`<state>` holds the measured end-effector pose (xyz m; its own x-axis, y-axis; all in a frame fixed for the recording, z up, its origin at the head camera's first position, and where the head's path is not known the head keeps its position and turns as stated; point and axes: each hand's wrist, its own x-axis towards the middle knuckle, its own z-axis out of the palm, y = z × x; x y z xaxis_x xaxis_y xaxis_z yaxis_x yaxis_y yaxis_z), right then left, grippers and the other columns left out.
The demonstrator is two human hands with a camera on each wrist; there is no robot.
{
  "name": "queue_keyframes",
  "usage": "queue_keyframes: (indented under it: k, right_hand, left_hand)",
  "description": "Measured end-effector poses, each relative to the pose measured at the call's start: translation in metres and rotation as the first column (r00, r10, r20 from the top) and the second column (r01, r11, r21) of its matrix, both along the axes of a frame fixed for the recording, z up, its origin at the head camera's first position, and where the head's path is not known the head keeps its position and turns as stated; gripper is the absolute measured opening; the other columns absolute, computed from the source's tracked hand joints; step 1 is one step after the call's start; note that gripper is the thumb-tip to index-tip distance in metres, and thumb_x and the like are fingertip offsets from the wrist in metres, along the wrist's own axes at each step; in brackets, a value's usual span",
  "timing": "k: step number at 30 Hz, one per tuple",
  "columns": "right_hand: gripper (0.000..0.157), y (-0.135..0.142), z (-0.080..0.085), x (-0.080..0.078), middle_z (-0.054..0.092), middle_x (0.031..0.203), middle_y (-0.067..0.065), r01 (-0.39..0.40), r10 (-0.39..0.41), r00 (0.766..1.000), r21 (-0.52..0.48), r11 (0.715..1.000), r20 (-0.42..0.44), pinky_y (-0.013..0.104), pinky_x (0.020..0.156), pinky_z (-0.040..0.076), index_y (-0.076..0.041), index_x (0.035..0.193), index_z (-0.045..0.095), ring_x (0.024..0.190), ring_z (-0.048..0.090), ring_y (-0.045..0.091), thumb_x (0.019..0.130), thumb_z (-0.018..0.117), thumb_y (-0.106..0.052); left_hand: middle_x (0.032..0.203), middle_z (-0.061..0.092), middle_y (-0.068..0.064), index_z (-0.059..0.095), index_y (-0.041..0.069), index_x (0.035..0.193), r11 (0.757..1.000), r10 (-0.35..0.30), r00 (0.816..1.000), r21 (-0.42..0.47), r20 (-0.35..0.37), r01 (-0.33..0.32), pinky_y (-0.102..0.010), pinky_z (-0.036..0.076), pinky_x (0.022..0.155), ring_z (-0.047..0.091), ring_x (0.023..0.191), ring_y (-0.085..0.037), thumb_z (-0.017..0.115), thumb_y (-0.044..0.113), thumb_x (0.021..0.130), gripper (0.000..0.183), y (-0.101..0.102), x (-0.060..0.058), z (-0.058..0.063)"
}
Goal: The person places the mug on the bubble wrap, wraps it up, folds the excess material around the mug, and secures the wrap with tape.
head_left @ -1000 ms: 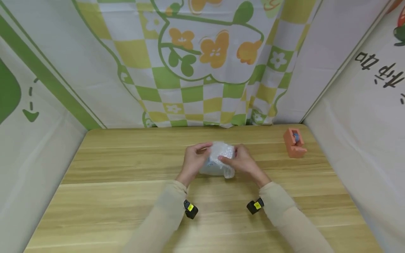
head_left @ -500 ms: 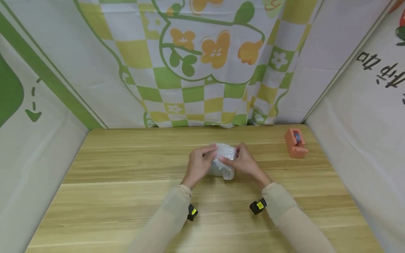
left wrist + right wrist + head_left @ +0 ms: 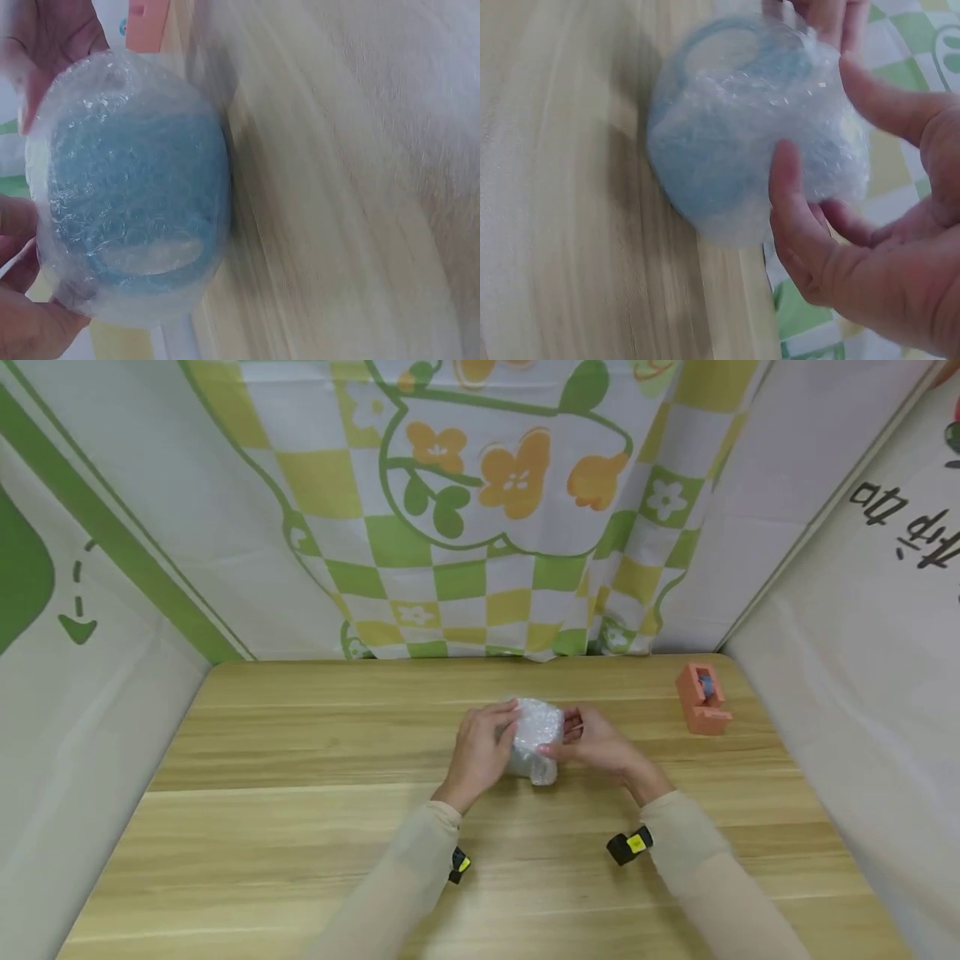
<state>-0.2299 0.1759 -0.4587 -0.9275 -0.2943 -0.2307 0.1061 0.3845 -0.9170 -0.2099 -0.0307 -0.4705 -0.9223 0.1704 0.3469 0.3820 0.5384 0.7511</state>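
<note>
A blue mug (image 3: 705, 165) stands on the table inside loose bubble wrap (image 3: 540, 727); its handle loop shows through the plastic in both wrist views. On its left side my left hand (image 3: 480, 752) holds the wrapped mug, fingers over the top edge and thumb on the near face. My right hand (image 3: 600, 747) is at the right side, with its thumb tip touching the wrap. In the right wrist view its fingers are spread and lightly bent beside the plastic. The side of the mug away from the head camera is hidden.
An orange tape dispenser (image 3: 702, 700) with a blue roll stands at the table's back right. The wooden table (image 3: 300, 852) ends at a checked green and yellow curtain (image 3: 465, 585). White printed side walls stand left and right.
My left hand has shifted right along the wrapped mug and covers more of its left side. My right hand has loosened and drawn slightly right, its fingers coming away from the wrap.
</note>
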Motion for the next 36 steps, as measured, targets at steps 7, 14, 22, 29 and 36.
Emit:
queue_keyframes:
  k: [7,14,22,29,36]
  right_hand:
    - [0.060,-0.006,-0.001,0.008,0.057,0.101,0.017,0.075,-0.064,0.994,0.115,0.991,-0.093,0.032,0.070,0.051,0.009,0.117,0.048,0.089,0.056,0.027,0.080,0.088,-0.017]
    - [0.056,-0.001,-0.004,0.014,0.062,0.096,0.016,0.051,-0.022,0.985,0.165,0.985,-0.173,0.032,0.069,0.054,0.005,0.109,0.053,0.084,0.060,0.025,0.078,0.091,-0.022]
    - [0.062,0.007,0.002,0.021,0.061,0.109,0.017,-0.001,0.092,0.933,0.253,0.967,-0.347,0.046,0.079,0.057,0.005,0.120,0.056,0.097,0.061,0.030,0.076,0.092,-0.021]
    - [0.070,0.005,0.003,0.016,0.057,0.112,0.013,-0.060,0.236,0.791,0.312,0.948,-0.564,0.046,0.070,0.059,-0.004,0.133,0.064,0.097,0.059,0.026,0.071,0.094,-0.016]
    - [0.059,0.003,-0.001,0.016,0.057,0.114,0.014,-0.080,0.305,0.701,0.354,0.932,-0.645,0.033,0.064,0.057,-0.004,0.126,0.071,0.091,0.059,0.022,0.074,0.092,-0.021]
  left_hand:
    - [0.145,0.057,-0.007,0.068,0.000,0.127,0.992,-0.120,0.991,-0.025,0.065,0.122,-0.048,0.038,0.111,0.051,0.129,-0.031,0.060,0.013,0.099,0.032,-0.009,0.001,-0.003]
    - [0.150,0.052,-0.007,0.064,0.001,0.134,0.965,-0.249,0.967,-0.071,0.050,0.252,-0.047,0.031,0.118,0.043,0.140,-0.030,0.062,0.016,0.099,0.038,-0.021,-0.003,-0.008]
    - [0.147,0.056,-0.007,0.067,-0.001,0.129,0.943,-0.330,0.944,-0.046,-0.005,0.329,-0.048,0.034,0.116,0.046,0.139,-0.030,0.062,0.009,0.097,0.033,-0.026,-0.010,-0.012]
    - [0.147,0.051,-0.013,0.069,-0.005,0.124,0.934,-0.359,0.934,-0.001,0.000,0.359,-0.045,0.046,0.107,0.048,0.137,-0.032,0.061,0.002,0.096,0.030,-0.026,-0.013,-0.011]
    - [0.145,0.043,-0.017,0.072,0.001,0.123,0.955,-0.292,0.956,-0.050,0.023,0.293,-0.048,0.044,0.108,0.043,0.136,-0.034,0.063,0.007,0.098,0.027,-0.026,-0.009,-0.010]
